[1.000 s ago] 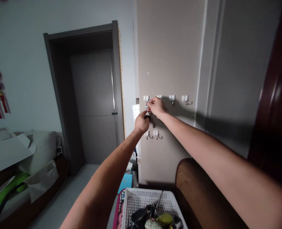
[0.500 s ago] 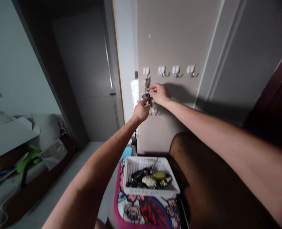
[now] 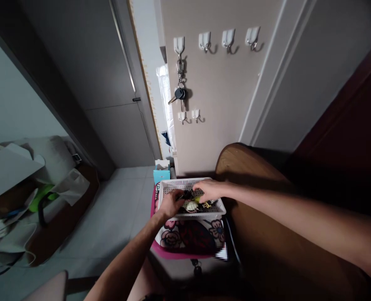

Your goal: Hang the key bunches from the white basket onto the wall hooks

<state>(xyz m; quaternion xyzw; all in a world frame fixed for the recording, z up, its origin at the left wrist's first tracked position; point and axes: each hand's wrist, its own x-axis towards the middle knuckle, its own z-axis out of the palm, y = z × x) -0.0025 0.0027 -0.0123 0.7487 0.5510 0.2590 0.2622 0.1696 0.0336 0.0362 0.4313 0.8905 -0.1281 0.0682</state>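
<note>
My left hand (image 3: pixel 170 205) reaches into a white perforated plastic basket (image 3: pixel 192 217), fingers closed at a dark bunch of keys (image 3: pixel 188 194); what they pinch is partly hidden. From the right, my right hand (image 3: pixel 209 190) reaches over the basket, thumb and fingers apart beside the same bunch. A pale shell-shaped charm (image 3: pixel 191 206) lies between the hands. Next to it a yellow piece (image 3: pixel 198 200) shows under my right fingers, with a gold-coloured charm (image 3: pixel 208 204) further right. Above, a key ring with dark-headed keys (image 3: pixel 180 94) hangs by a clasp from the leftmost upper white hook (image 3: pixel 179 44).
Several white hooks (image 3: pixel 228 38) line the beige panel, with two smaller hooks (image 3: pixel 196 115) lower down. The basket rests on a pink-edged flowered cushion (image 3: pixel 169 238). A brown wooden surface (image 3: pixel 248 175) stands right, a blue box (image 3: pixel 162 173) behind, and a grey door (image 3: pixel 116 133) left.
Both hands have let go of the hanging keys and come down to the basket. The keys now hang by themselves from the hook. The view has tilted downward.
</note>
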